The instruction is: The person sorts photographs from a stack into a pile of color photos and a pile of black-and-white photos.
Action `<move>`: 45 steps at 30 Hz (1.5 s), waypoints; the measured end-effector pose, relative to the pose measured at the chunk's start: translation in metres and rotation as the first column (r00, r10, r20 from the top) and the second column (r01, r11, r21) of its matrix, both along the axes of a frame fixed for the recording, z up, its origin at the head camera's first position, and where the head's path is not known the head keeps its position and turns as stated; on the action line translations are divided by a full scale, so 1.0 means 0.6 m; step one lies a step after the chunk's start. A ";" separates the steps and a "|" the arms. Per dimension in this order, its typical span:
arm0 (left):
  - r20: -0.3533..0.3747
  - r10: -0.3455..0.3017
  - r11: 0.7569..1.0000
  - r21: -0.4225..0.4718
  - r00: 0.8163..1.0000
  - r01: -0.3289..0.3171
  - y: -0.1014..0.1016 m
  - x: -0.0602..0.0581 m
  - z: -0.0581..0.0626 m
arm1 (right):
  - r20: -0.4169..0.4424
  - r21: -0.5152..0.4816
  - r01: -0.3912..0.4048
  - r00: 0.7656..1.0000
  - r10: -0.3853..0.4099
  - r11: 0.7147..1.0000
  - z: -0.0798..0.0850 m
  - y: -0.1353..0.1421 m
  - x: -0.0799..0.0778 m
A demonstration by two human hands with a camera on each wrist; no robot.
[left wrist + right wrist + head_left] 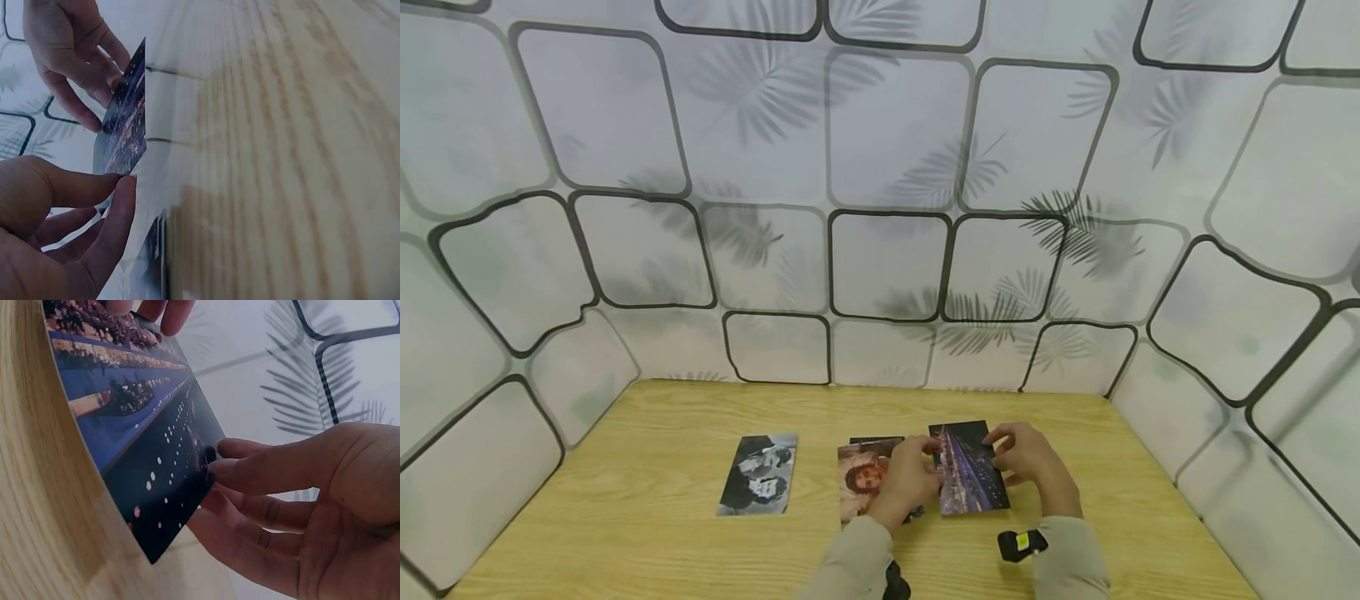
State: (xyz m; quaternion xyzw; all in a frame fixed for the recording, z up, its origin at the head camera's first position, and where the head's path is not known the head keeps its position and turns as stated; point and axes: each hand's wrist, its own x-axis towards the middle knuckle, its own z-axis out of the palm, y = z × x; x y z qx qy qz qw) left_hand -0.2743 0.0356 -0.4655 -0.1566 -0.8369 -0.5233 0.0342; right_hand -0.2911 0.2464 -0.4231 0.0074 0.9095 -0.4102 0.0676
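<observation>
A glossy photo print of a city street at night (968, 471) is held just above the table, tilted, between both hands. My left hand (912, 483) pinches its left edge between thumb and forefinger, as the left wrist view shows. On the opposite edge, my right hand (281, 494) grips the print with the thumb on its face and fingers behind. Under and beside the left forearm lies a portrait photo (865, 478) of a dark-haired person, overlapping another print mostly hidden below it. Further left, a black-and-white photo (760, 475) of two people lies flat.
The wooden table (647, 525) spreads around the prints. Patterned white sheeting (887, 267) with dark outlines and leaf shapes stands behind and on both sides. A black wrist-worn device (1022, 545) sits by the right cuff.
</observation>
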 end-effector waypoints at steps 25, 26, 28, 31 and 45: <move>-0.006 -0.084 0.982 -0.168 0.996 0.082 0.070 -0.018 -0.009 | 0.045 0.072 0.145 0.988 -0.148 0.987 -0.020 0.056 -0.002; -0.001 -0.089 0.984 -0.156 0.996 0.088 0.072 -0.017 -0.010 | 0.044 0.084 0.147 0.988 -0.151 0.986 -0.021 0.058 -0.002; 0.016 -0.099 0.986 -0.133 0.995 0.101 0.078 -0.016 -0.012 | 0.046 0.101 0.154 0.986 -0.159 0.983 -0.022 0.062 -0.003; 0.033 -0.097 0.987 -0.128 0.995 0.101 0.085 -0.015 -0.015 | 0.050 0.113 0.162 0.984 -0.169 0.980 -0.024 0.065 -0.004; 0.041 -0.043 0.986 -0.158 0.998 0.049 0.107 -0.011 -0.013 | 0.054 0.149 0.186 0.979 -0.196 0.971 -0.033 0.078 -0.005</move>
